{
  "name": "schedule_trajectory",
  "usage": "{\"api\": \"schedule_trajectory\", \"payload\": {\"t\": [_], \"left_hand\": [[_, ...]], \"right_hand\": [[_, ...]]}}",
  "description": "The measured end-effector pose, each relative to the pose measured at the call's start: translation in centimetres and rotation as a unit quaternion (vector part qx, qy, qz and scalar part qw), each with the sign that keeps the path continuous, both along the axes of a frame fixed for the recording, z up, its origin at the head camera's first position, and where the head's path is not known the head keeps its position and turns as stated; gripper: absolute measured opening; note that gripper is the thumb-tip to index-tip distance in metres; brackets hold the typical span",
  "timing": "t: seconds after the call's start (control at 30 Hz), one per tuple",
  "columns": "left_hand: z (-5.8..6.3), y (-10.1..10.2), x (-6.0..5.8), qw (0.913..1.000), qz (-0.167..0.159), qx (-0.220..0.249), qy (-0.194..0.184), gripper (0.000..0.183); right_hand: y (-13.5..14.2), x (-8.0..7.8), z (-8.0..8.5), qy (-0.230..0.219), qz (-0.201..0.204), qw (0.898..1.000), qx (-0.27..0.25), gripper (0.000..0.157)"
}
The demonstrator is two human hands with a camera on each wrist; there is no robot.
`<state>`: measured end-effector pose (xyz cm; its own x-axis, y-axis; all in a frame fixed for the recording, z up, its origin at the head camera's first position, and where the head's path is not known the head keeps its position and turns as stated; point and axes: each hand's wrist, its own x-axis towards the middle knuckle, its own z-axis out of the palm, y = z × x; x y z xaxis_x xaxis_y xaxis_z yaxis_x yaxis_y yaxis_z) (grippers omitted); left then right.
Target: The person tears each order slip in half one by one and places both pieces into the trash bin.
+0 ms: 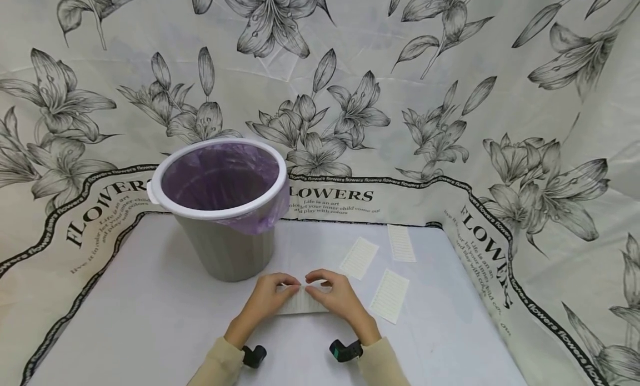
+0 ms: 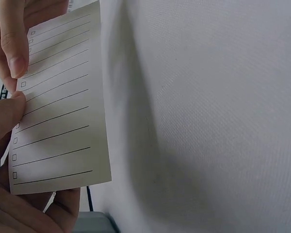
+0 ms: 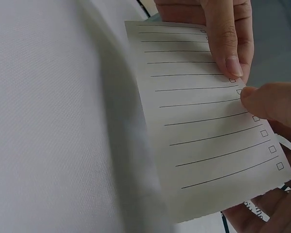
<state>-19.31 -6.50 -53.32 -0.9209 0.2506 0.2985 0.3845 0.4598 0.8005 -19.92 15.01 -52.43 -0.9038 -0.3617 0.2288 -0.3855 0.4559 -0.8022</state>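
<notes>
Between my two hands is a white checklist sheet (image 1: 303, 305) with ruled lines and a column of small boxes, raised off the white tabletop. My left hand (image 1: 269, 295) pinches its top edge near the middle, thumb in front and fingers behind. Close beside it, my right hand (image 1: 339, 297) pinches the same edge in the same way. In the left wrist view the sheet (image 2: 60, 111) shows its lined face, and both thumbs press close together along the boxed side. The right wrist view shows the sheet (image 3: 203, 116) bending slightly, with one short end rough.
A grey bin (image 1: 225, 252) with a white rim and purple liner stands at the back left. Three similar lined sheets lie to the right: one sheet (image 1: 360, 257), another (image 1: 401, 243) farther back, and a third (image 1: 390, 295) nearer. Flower-printed cloth (image 1: 330, 197) surrounds the table.
</notes>
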Motion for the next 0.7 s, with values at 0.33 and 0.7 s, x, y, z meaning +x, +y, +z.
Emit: {"api": "schedule_trajectory", "payload": {"t": [0.33,0.7], "left_hand": [[0.15,-0.22,0.31,1.0,-0.003,-0.002,0.003,0.005],[-0.02,-0.35,0.24,0.9999,-0.005,-0.012,0.001,0.006]], "right_hand": [[-0.29,0.35,0.09,0.031,-0.004,0.999,0.029,0.007],[-0.49,0.26,-0.14,0.053,0.007,0.998,0.033,0.005]]}}
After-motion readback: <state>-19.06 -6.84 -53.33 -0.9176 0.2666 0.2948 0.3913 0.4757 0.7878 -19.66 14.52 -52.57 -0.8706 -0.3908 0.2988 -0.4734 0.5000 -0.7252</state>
